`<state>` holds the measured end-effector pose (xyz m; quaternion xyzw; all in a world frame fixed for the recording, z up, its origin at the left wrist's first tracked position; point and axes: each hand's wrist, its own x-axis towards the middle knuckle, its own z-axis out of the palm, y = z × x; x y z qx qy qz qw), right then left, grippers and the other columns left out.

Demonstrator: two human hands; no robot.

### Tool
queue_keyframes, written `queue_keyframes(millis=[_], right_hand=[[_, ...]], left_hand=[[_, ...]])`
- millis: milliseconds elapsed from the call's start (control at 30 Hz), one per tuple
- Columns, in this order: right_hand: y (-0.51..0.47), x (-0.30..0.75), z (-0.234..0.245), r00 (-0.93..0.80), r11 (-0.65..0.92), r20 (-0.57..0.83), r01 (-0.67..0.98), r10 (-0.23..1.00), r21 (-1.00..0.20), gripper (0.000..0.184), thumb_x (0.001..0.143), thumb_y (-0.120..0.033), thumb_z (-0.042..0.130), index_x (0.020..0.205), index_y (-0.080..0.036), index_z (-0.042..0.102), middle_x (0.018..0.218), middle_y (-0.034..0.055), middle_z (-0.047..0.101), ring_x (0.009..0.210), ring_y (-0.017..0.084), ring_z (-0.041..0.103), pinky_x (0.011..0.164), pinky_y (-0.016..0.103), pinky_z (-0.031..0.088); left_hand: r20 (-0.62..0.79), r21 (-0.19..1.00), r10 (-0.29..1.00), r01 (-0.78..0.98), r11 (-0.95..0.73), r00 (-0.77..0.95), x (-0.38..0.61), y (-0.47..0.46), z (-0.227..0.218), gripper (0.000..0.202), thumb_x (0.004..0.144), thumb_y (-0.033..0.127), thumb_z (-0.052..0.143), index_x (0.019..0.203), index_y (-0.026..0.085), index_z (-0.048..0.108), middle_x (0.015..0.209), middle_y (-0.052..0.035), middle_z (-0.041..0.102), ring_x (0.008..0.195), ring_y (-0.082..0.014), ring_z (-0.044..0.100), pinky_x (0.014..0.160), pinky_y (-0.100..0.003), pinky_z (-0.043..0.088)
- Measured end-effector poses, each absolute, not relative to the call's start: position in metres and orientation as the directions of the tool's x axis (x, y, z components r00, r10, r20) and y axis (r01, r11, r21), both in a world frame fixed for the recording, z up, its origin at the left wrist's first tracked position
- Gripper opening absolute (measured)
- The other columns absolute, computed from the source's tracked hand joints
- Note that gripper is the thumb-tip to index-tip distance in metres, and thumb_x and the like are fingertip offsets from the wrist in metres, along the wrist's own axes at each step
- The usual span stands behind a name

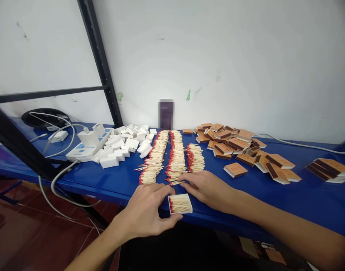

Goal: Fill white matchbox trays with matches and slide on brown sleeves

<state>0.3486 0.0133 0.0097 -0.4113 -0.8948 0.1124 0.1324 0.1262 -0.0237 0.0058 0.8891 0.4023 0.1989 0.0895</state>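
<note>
My left hand (147, 210) grips a small white matchbox tray (180, 204) at the blue table's front edge; the tray is partly filled with red-tipped matches. My right hand (204, 187) lies just behind the tray, its fingers pinched on a few matches at the near end of the middle row of matches (176, 156). Two more rows of matches, one to the left (154, 158) and a shorter one to the right (195, 158), lie alongside.
A heap of empty white trays (124, 145) sits at the left, and brown matchbox sleeves (237, 145) spread to the right. A power strip with chargers (86, 145) and cables lies far left. A black shelf frame (100, 60) rises there. The blue table (302, 199) meets a white wall.
</note>
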Motion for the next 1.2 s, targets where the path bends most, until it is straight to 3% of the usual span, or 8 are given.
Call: queue_keyframes(millis=[733, 933, 1200], right_hand=[[0.013, 0.353, 0.011, -0.647, 0.654, 0.146, 0.682, 0.748, -0.328, 0.017, 0.1, -0.023, 0.044, 0.096, -0.019, 0.061, 0.089, 0.0053, 0.071, 0.082, 0.02, 0.065, 0.068, 0.027, 0.04], [0.014, 0.352, 0.014, -0.625, 0.616, 0.092, 0.713, 0.775, -0.335, 0.012, 0.097, -0.025, 0.047, 0.091, -0.02, 0.055, 0.078, 0.0018, 0.065, 0.069, 0.017, 0.058, 0.059, 0.026, 0.034], [0.009, 0.364, 0.03, -0.671, 0.638, -0.047, 0.722, 0.74, -0.268, 0.013, 0.099, -0.027, 0.044, 0.089, -0.021, 0.05, 0.08, 0.0022, 0.064, 0.07, 0.018, 0.057, 0.061, 0.028, 0.034]], left_hand=[[0.27, 0.36, 0.778, 0.69, -0.628, 0.568, 0.126, -0.024, 0.004, 0.027, 0.081, 0.042, 0.067, 0.1, 0.022, 0.064, 0.071, 0.0024, 0.059, 0.065, -0.017, 0.056, 0.061, -0.027, 0.036], [0.246, 0.38, 0.803, 0.708, -0.595, 0.543, 0.127, -0.023, 0.005, 0.029, 0.082, 0.043, 0.067, 0.103, 0.023, 0.066, 0.068, 0.003, 0.057, 0.063, -0.0169, 0.056, 0.061, -0.027, 0.034], [0.191, 0.422, 0.839, 0.729, -0.539, 0.509, 0.129, -0.025, 0.011, 0.031, 0.081, 0.047, 0.067, 0.102, 0.024, 0.067, 0.065, 0.0039, 0.054, 0.062, -0.0165, 0.053, 0.06, -0.026, 0.032]])
